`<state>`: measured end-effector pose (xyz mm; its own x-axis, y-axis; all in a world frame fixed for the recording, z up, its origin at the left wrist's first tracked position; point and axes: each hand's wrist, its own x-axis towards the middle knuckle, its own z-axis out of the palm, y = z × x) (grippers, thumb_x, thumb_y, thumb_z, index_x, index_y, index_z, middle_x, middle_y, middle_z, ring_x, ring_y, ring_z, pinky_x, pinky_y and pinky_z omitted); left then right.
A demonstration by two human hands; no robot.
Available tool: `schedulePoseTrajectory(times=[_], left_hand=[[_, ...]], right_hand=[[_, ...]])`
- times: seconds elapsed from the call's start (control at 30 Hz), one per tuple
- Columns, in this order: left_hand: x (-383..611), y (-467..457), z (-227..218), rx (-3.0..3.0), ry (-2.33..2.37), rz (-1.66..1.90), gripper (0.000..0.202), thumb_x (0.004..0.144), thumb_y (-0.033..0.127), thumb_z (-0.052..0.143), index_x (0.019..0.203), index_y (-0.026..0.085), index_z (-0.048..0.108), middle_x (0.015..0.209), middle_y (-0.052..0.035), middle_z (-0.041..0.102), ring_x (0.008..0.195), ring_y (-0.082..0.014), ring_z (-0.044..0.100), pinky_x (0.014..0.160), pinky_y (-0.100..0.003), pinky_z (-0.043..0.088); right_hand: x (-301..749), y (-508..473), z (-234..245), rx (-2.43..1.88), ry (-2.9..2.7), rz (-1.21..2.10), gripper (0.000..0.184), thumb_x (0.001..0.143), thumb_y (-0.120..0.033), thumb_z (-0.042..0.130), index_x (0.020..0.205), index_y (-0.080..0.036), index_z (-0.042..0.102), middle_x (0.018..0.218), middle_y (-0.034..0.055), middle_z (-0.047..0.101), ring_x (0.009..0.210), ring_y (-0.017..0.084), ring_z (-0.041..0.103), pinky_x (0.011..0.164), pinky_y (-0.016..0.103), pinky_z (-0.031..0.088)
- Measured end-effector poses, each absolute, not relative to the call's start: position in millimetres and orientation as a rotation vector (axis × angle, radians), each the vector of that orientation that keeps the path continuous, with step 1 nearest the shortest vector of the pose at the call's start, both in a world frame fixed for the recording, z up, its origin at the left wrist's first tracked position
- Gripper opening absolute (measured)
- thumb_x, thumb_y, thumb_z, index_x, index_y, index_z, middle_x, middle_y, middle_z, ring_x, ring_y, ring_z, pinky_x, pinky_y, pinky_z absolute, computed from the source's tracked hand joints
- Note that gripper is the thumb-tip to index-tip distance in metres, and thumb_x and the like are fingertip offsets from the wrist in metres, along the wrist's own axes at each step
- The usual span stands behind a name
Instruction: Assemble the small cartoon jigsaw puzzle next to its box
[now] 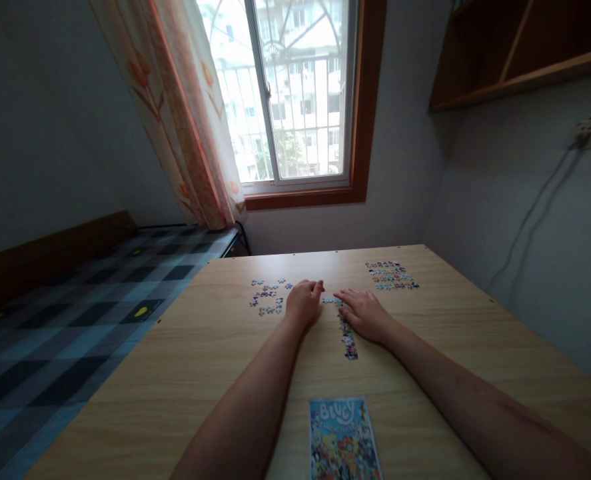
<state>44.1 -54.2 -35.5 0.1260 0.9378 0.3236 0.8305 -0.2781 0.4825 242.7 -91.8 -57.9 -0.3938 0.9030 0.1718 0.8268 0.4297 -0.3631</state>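
Observation:
My left hand (pixel 304 303) is curled closed just above the table, its fingertips turned to the right; whatever it may hold is hidden. A short row of joined jigsaw puzzle pieces (pixel 329 301) lies between my two hands. My right hand (pixel 368 315) rests palm down with its fingers stretched out, touching the edge of a joined puzzle strip (pixel 348 339) that runs toward me and is partly covered by the fingers. Several loose puzzle pieces (pixel 266 293) are scattered left of my left hand. Beyond my right hand, more pieces (pixel 392 275) lie in rough rows.
A Bluey picture sheet (pixel 344 437) lies between my forearms on the wooden table (pixel 200 373). A bed with a checked cover (pixel 75 320) stands along the left side. A window and curtain (pixel 190 113) are ahead, and a wall shelf (pixel 515 73) hangs at upper right.

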Motion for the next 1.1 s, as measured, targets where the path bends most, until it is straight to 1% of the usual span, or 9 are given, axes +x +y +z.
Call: schedulePoseTrajectory(times=[0.13, 0.23, 0.33, 0.47, 0.53, 0.6, 0.7, 0.87, 1.1], left_hand=[[22.7, -42.4, -24.5, 1.982, 1.905, 1.172, 0.045, 0.101, 0.04, 0.037, 0.092, 0.022, 0.077, 0.099, -0.0055, 0.076, 0.096, -0.0206, 0.068, 0.088, -0.03, 0.049], [-6.4, -37.1, -11.5, 1.855, 2.107, 1.24, 0.039, 0.098, 0.038, 0.04, 0.099, 0.022, 0.077, 0.106, -0.0067, 0.075, 0.1, -0.0226, 0.066, 0.089, -0.031, 0.048], [-36.5, -36.4, -6.4, 1.836, 2.355, 1.167, 0.034, 0.095, 0.035, 0.047, 0.106, 0.022, 0.076, 0.112, -0.0102, 0.072, 0.109, -0.0274, 0.061, 0.098, -0.036, 0.045], [-55.5, -39.6, -15.2, 1.717, 2.532, 0.97, 0.03, 0.093, 0.033, 0.052, 0.109, 0.028, 0.077, 0.124, -0.0116, 0.065, 0.117, -0.0334, 0.054, 0.097, -0.044, 0.046], [-54.2, -40.5, -21.8, 1.755, 2.535, 0.892, 0.028, 0.092, 0.031, 0.055, 0.109, 0.03, 0.077, 0.132, -0.0102, 0.062, 0.123, -0.0339, 0.051, 0.102, -0.048, 0.043], [-49.6, -40.2, -27.6, 1.828, 2.533, 0.818, 0.026, 0.091, 0.031, 0.057, 0.108, 0.032, 0.077, 0.139, -0.0086, 0.058, 0.129, -0.033, 0.048, 0.109, -0.052, 0.036], [-44.4, -38.0, -34.0, 1.885, 2.548, 0.721, 0.024, 0.091, 0.032, 0.059, 0.106, 0.035, 0.078, 0.144, -0.0066, 0.055, 0.135, -0.0316, 0.042, 0.114, -0.056, 0.029], [-46.5, -33.6, -39.2, 1.881, 2.577, 0.638, 0.024, 0.092, 0.036, 0.058, 0.104, 0.036, 0.079, 0.145, -0.0062, 0.056, 0.136, -0.0317, 0.041, 0.113, -0.057, 0.028], [-49.9, -29.5, -40.4, 1.868, 2.566, 0.645, 0.024, 0.09, 0.033, 0.06, 0.104, 0.034, 0.079, 0.143, -0.0071, 0.057, 0.134, -0.0325, 0.043, 0.112, -0.055, 0.031]], right_hand=[[243.9, -91.2, -58.5, -1.462, -2.278, 0.335, 0.048, 0.101, -0.037, 0.038, 0.145, -0.025, 0.051, 0.152, 0.0103, 0.05, 0.144, 0.028, 0.04, 0.117, 0.058, 0.025], [244.5, -90.8, -58.4, -1.446, -2.245, 0.339, 0.048, 0.1, -0.036, 0.039, 0.144, -0.024, 0.053, 0.151, 0.0101, 0.052, 0.143, 0.027, 0.041, 0.117, 0.055, 0.026], [244.6, -91.3, -57.7, -1.454, -2.256, 0.33, 0.048, 0.101, -0.037, 0.037, 0.145, -0.025, 0.052, 0.152, 0.0099, 0.051, 0.144, 0.028, 0.04, 0.118, 0.056, 0.025], [244.6, -92.8, -57.3, -1.477, -2.328, 0.314, 0.05, 0.103, -0.039, 0.033, 0.148, -0.027, 0.049, 0.155, 0.0099, 0.046, 0.147, 0.03, 0.035, 0.117, 0.06, 0.023], [244.5, -93.4, -57.5, -1.484, -2.375, 0.319, 0.051, 0.104, -0.041, 0.031, 0.15, -0.028, 0.047, 0.158, 0.0099, 0.042, 0.149, 0.031, 0.031, 0.118, 0.062, 0.02], [244.1, -93.6, -57.8, -1.493, -2.411, 0.328, 0.052, 0.104, -0.044, 0.03, 0.152, -0.029, 0.044, 0.161, 0.0097, 0.038, 0.151, 0.032, 0.026, 0.119, 0.062, 0.017], [243.5, -93.5, -57.6, -1.504, -2.443, 0.342, 0.052, 0.104, -0.047, 0.029, 0.152, -0.031, 0.044, 0.162, 0.0085, 0.035, 0.153, 0.033, 0.021, 0.119, 0.063, 0.013], [243.4, -93.1, -56.2, -1.505, -2.429, 0.359, 0.052, 0.105, -0.047, 0.027, 0.148, -0.032, 0.05, 0.161, 0.0076, 0.038, 0.152, 0.034, 0.024, 0.118, 0.064, 0.013], [243.2, -93.6, -56.6, -1.49, -2.381, 0.361, 0.052, 0.104, -0.044, 0.028, 0.151, -0.03, 0.045, 0.159, 0.0083, 0.041, 0.15, 0.031, 0.028, 0.118, 0.064, 0.016]])
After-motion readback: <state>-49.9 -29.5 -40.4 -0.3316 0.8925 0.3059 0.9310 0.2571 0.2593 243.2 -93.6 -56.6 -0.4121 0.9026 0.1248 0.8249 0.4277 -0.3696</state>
